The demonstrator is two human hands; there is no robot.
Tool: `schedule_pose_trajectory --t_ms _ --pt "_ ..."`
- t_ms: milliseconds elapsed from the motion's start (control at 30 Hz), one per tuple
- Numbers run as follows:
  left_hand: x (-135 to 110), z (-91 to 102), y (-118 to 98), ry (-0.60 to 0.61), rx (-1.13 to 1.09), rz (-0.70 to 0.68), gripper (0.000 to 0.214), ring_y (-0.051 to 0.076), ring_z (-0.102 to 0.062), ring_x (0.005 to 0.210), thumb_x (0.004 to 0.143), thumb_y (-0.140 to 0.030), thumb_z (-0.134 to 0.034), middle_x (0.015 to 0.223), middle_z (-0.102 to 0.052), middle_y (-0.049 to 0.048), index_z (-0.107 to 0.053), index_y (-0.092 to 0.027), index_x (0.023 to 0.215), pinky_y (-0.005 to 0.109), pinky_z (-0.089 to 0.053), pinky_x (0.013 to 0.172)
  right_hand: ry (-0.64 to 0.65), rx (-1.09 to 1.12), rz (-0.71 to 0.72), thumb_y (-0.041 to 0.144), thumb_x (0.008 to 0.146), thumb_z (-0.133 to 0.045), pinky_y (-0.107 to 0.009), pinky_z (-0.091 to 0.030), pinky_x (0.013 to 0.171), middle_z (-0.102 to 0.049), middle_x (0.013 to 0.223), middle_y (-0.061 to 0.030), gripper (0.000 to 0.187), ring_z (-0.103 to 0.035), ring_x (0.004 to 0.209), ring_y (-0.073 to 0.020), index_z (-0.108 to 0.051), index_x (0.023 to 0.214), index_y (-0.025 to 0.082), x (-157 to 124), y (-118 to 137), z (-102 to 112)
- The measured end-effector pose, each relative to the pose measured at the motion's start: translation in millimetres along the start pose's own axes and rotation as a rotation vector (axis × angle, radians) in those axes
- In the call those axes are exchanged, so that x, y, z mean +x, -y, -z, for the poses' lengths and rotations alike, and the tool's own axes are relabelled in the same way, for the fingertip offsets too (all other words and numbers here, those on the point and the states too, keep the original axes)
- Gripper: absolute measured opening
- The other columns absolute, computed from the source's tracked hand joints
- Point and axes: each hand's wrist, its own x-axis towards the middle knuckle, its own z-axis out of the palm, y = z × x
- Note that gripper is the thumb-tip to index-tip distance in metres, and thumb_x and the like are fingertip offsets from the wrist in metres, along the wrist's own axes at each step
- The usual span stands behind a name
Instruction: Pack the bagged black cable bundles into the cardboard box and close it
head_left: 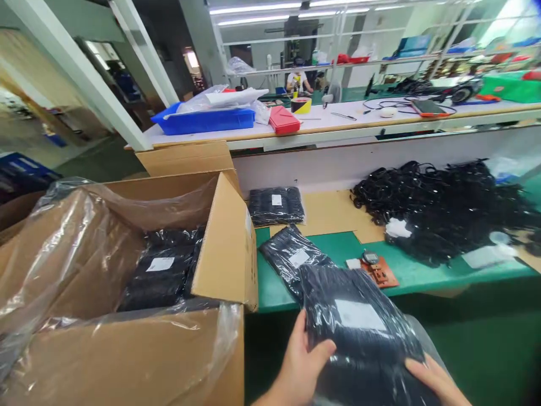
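Observation:
Both my hands hold a clear plastic bag of black cables (363, 332) with a white label, low in the view in front of the green table (414, 273). My left hand (302, 363) grips its left edge, thumb on top. My right hand (437, 380) lies over its lower right corner, fingers curled on the plastic. A second labelled bag (291, 256) lies on the table just beyond, and a third bag (275, 206) rests further back. To the left stands an open cardboard box (224, 248) lined with plastic, with more bags (163, 270) inside.
A big heap of loose black cables (443, 206) covers the table's right side. A small digital gauge on an orange board (376, 265) lies near the front edge. The raised shelf behind carries a blue tray (207, 119), a red box (284, 120) and tape. A person sits far behind.

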Motion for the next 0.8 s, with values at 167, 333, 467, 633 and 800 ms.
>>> schedule_pose_trajectory --t_ms 167,333,467,633,800 --pt "80.4 6.0 -22.3 -0.353 0.044 -0.272 0.083 0.025 -0.052 0.122 0.074 -0.037 -0.076 0.135 -0.053 0.0149 -0.034 -0.015 0.142 0.034 -0.039 0.106 0.541 -0.018 0.006 0.041 0.062 -0.077 -0.044 -0.052 0.085 -0.072 0.100 -0.0105 0.062 -0.068 0.092 -0.0311 -0.059 0.116 0.019 147.5 108.2 -38.2" --pt "132.2 37.6 -18.4 -0.541 0.028 -0.415 0.073 0.023 -0.056 0.119 0.077 -0.034 -0.072 0.132 -0.057 0.0124 -0.036 -0.019 0.139 0.035 -0.041 0.105 0.785 -0.157 -0.036 0.039 0.058 -0.077 -0.043 -0.051 0.086 -0.072 0.095 -0.0090 0.058 -0.068 0.084 -0.0265 -0.059 0.109 0.017 251.1 134.1 -95.0" --pt "145.2 47.8 20.5 -0.622 -0.113 -0.316 0.070 0.025 -0.060 0.113 0.075 -0.034 -0.075 0.126 -0.060 0.0134 -0.039 -0.021 0.133 0.039 -0.046 0.100 0.832 -0.245 -0.123 0.041 0.058 -0.076 -0.045 -0.053 0.083 -0.073 0.089 -0.0102 0.056 -0.069 0.080 -0.0274 -0.059 0.105 0.016 282.8 112.6 -96.1" --pt "152.7 46.1 50.0 -0.778 -0.227 -0.146 0.068 0.025 -0.065 0.103 0.069 -0.033 -0.080 0.121 -0.063 0.0140 -0.044 -0.022 0.125 0.039 -0.050 0.093 0.800 -0.361 -0.101 0.046 0.061 -0.075 -0.042 -0.053 0.085 -0.072 0.094 -0.0110 0.056 -0.069 0.087 -0.0280 -0.058 0.105 0.016 290.2 105.8 -82.7" --pt "155.4 42.1 44.5 -0.809 -0.107 -0.176 0.065 0.023 -0.061 0.111 0.074 -0.037 -0.076 0.127 -0.059 0.0146 -0.044 -0.020 0.128 0.035 -0.047 0.097 0.605 -0.553 0.053 0.053 0.069 -0.069 -0.040 -0.053 0.081 -0.070 0.095 -0.0115 0.064 -0.068 0.087 -0.0276 -0.050 0.118 0.015 287.5 113.8 -75.7"
